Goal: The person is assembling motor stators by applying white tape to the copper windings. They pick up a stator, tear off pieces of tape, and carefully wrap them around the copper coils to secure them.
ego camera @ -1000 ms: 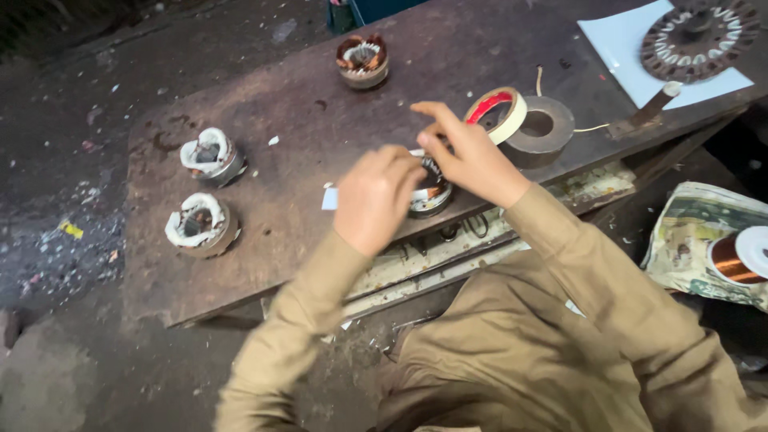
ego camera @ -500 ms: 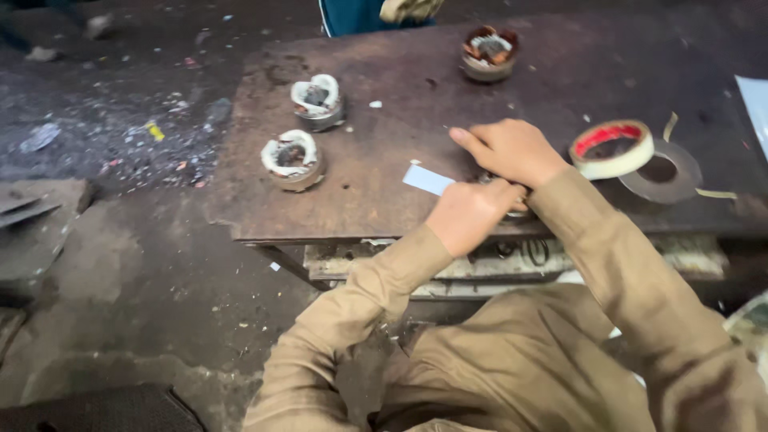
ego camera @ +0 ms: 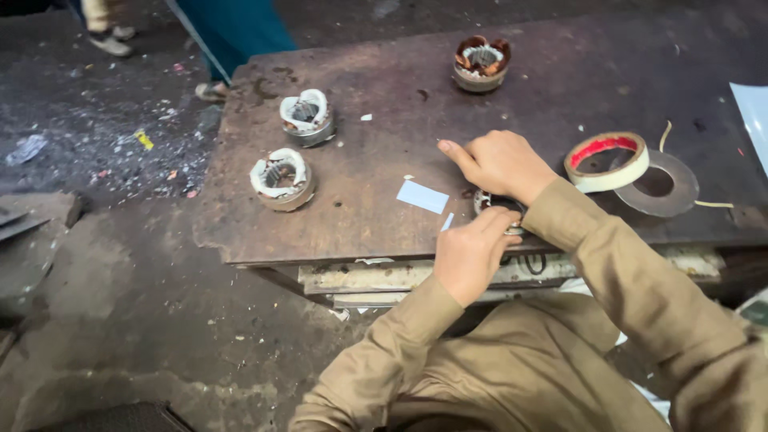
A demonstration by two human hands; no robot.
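Note:
A small round motor stator (ego camera: pixel 498 205) sits near the front edge of a rusty metal table (ego camera: pixel 368 224), mostly hidden by my hands. My right hand (ego camera: pixel 500 164) rests on top of it with the index finger stretched out to the left. My left hand (ego camera: pixel 472 252) grips its near side from below the table edge. A small white paper slip (ego camera: pixel 422 196) lies on the table just left of the stator.
Two stators wrapped in white (ego camera: pixel 306 116) (ego camera: pixel 281 178) stand at the table's left. A copper-wound stator (ego camera: pixel 480 62) stands at the back. A tape roll (ego camera: pixel 606 160) leans on a flat metal ring (ego camera: pixel 668 184) at the right. A person's legs (ego camera: pixel 232 32) stand beyond the table.
The view has swung right and down, so the table has shifted in the frame. Both hands stay on the stator at the front edge; the right index finger now points left.

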